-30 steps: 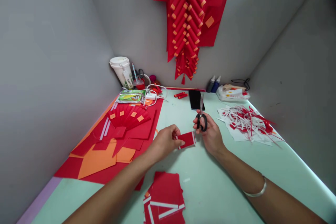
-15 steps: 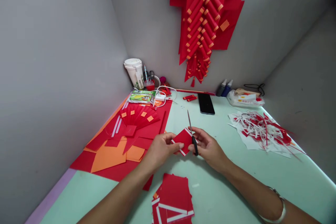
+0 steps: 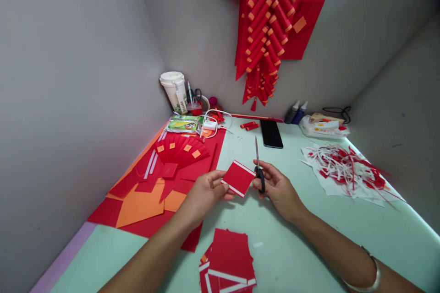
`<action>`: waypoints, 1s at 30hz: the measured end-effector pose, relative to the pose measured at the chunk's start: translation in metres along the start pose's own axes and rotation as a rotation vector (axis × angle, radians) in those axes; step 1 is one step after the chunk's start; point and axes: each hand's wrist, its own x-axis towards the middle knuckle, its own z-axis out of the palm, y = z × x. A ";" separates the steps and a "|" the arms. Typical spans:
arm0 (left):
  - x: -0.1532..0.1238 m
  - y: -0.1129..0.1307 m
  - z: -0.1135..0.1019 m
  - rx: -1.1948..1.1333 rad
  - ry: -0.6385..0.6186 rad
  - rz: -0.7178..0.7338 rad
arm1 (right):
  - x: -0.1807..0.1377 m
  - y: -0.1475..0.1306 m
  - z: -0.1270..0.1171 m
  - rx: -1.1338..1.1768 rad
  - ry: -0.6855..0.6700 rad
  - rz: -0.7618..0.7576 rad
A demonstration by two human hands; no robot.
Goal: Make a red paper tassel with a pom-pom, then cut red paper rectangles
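My left hand (image 3: 202, 192) pinches the left edge of a small red paper square (image 3: 238, 177) with white strips along two edges, held above the pale green table (image 3: 302, 238). My right hand (image 3: 278, 187) grips black-handled scissors (image 3: 258, 165) just right of the square, blades closed and pointing away from me. A stack of similar red squares with white strips (image 3: 228, 261) lies on the table below my hands.
Red and orange paper sheets (image 3: 154, 187) cover the left side of the table. A heap of red and white offcuts (image 3: 347, 171) lies at right. A black phone (image 3: 271, 133), glue bottles (image 3: 296, 112), a white cup (image 3: 172, 89) and red paper firecrackers on the wall (image 3: 270, 32) are at the back.
The red square was turned and lifted flatter between my hands. The scissors moved from the square's front to its right edge, blades still pointing away.
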 end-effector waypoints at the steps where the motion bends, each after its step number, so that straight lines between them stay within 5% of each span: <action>1: 0.001 0.000 0.000 -0.016 0.017 0.005 | 0.000 0.000 0.000 0.009 -0.011 0.002; 10: 0.004 -0.006 0.007 -0.169 0.113 0.004 | -0.001 0.004 0.001 0.055 -0.107 0.019; 30: -0.003 -0.015 0.017 0.106 -0.141 -0.066 | -0.002 0.004 0.002 0.019 0.000 -0.018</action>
